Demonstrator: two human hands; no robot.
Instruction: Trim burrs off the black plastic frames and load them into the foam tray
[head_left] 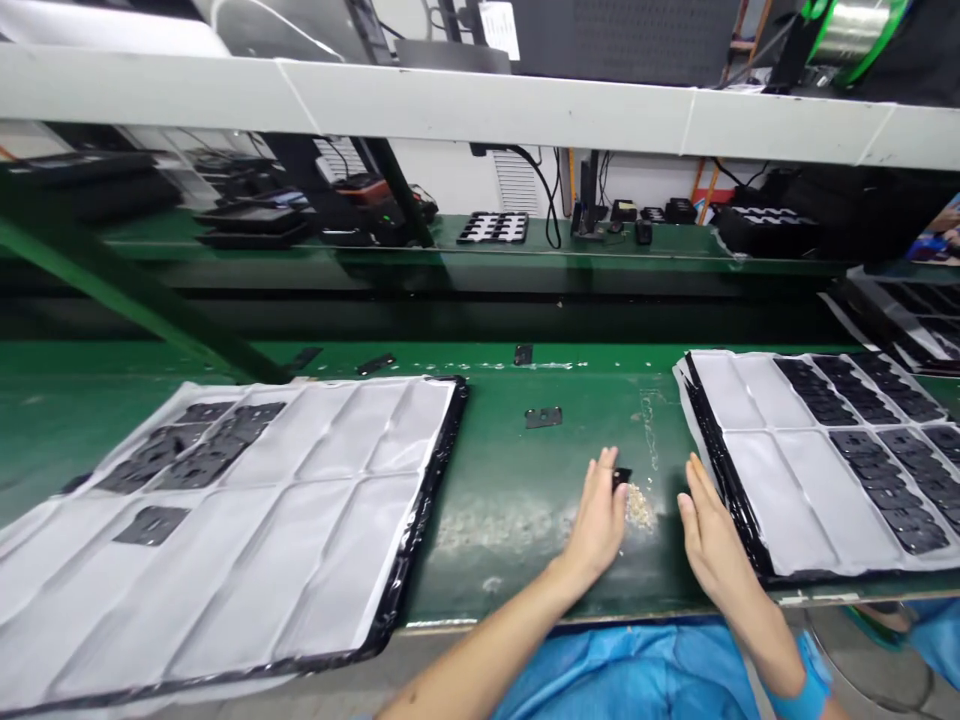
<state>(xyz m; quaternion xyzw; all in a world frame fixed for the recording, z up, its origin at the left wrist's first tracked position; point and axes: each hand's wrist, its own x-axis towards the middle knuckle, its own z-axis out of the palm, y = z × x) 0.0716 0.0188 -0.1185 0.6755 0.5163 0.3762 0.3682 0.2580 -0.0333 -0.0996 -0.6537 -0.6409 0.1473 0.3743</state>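
Observation:
My left hand (598, 517) lies on the green bench (510, 470), fingers together, with a small black flat part (621, 477) at its fingertips. I cannot tell whether it grips the part or only touches it. A small pile of pale crumbs (639, 505) sits between my hands. My right hand (709, 530) is held edge-on with fingers stretched out and holds nothing, close to the black rim of the right tray (731, 480).
A white-lined tray (315, 520) on the left holds several black parts (195, 450). The right tray carries rows of stacked black parts (877, 440). Loose black parts (543, 417) lie on the bench. A green shelf (450, 250) behind holds more trays and cables.

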